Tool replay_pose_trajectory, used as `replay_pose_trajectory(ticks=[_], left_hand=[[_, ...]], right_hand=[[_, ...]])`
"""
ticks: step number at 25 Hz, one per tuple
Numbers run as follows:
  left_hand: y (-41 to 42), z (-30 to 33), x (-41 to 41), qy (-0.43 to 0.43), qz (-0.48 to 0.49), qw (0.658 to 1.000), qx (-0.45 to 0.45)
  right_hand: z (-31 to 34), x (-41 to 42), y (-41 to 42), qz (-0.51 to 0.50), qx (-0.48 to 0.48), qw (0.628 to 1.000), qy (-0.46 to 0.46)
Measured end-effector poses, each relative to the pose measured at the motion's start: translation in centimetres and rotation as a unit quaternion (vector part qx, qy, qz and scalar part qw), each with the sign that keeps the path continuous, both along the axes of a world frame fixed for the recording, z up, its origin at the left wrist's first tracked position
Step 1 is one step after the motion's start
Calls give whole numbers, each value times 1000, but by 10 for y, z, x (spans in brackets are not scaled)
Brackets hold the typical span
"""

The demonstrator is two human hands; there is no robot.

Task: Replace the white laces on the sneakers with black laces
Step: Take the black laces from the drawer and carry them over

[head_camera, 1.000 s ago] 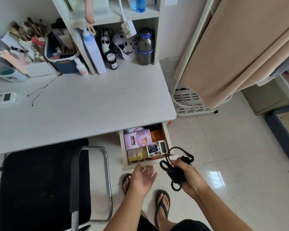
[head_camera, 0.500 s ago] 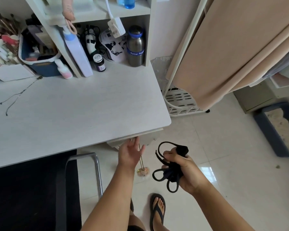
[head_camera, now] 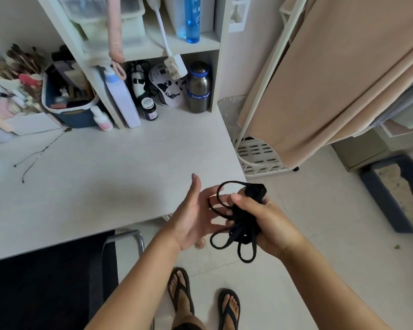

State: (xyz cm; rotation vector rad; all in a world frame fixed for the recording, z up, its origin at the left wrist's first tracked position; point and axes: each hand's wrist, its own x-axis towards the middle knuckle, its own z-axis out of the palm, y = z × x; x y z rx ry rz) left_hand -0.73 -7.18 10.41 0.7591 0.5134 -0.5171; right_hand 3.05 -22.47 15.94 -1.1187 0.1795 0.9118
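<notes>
Head view, looking down past the front right corner of the tabletop (head_camera: 110, 177). The right hand (head_camera: 269, 225) grips a bundle of black laces (head_camera: 242, 225), fingers and thumb curled round its middle; loops hang free below the fist and arch above it toward the tabletop corner. The left hand (head_camera: 196, 217) is spread flat, palm turned toward the bundle, fingers straight and just beside the loops; whether they touch the laces cannot be told. Both hands hover over the tabletop's front edge, near its right corner.

The near half of the tabletop is bare; a thin dark cord (head_camera: 41, 151) lies toward its left side. Along the far edge stands a white shelf unit (head_camera: 215, 75). In the shelf's lower bay, at the tabletop's back right, stands a steel bottle (head_camera: 198, 89) whose blue band reads "Better Tog…", the rest turned away. A small dark jar (head_camera: 149, 108) beside it carries a label too small to read. A blue bottle (head_camera: 192, 20) stands on the shelf above.

Below the tabletop's front edge a black chair (head_camera: 48, 282) sits at left; pale tiled floor (head_camera: 319, 246) extends open to the right of the corner, where a white rack (head_camera: 260, 158) with beige cloth (head_camera: 331, 75) stands. Two feet in black sandals (head_camera: 229, 308) rest on the floor.
</notes>
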Motion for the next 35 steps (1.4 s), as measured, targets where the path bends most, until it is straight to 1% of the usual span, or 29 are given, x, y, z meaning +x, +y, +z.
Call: replay_pose_trajectory(ticks=[1,2,3,4,5,6,7,9,11,14,15,17,19,20,24,25,26,27,29,31,33,34,35], left_hand=[[2,31,-7,-88,-66,993,33],[4,53,-15,-168,-128,971,108],[4,65,-22,-219,-170,938,209],[7,67,-26,-228,-184,904,311],[12,74,-28,-213,-179,876,395],[19,83,-33,-189,-157,859,449],[28,89,-41,-170,-124,859,467],[41,99,-56,-163,-38,871,463],[46,109,-71,-146,82,878,448],[40,113,-85,-71,258,900,343],[34,114,-89,-48,305,898,315],[23,119,-97,-22,392,878,276],[9,123,-109,-22,481,841,248],[0,126,-118,-24,517,818,251],[-36,144,-151,-50,611,751,247],[-49,149,-167,-53,647,721,242],[-51,152,-172,-68,662,709,232],[-61,155,-186,-77,687,685,231],[-83,168,-221,-87,741,621,239],[-101,181,-250,-119,775,579,223],[-118,189,-284,-163,809,536,178],[-127,190,-302,-173,821,519,165],[-136,189,-321,-162,830,505,172]], right_hand=[[11,0,5,36,-28,998,-42],[20,-2,11,72,-48,993,-84],[29,-4,18,106,-62,984,-126],[37,-5,26,128,-78,975,-165],[43,-6,32,132,-97,966,-201],[49,-7,39,124,-112,959,-227],[53,-7,46,108,-112,961,-231],[63,-3,59,82,-49,981,-171],[73,2,69,85,6,989,-119],[82,8,77,126,47,985,-104],[87,10,76,151,62,981,-104],[94,17,68,208,79,969,-107],[100,25,58,261,84,956,-106],[100,29,53,288,89,948,-102],[100,26,47,367,118,919,-83],[102,18,46,393,127,908,-69],[101,18,46,394,131,907,-65],[102,12,47,412,123,900,-63],[106,-11,50,475,102,871,-76],[105,-35,56,516,81,847,-97],[103,-66,62,560,88,819,-91],[102,-83,65,583,93,803,-86],[101,-101,68,600,93,790,-82]])
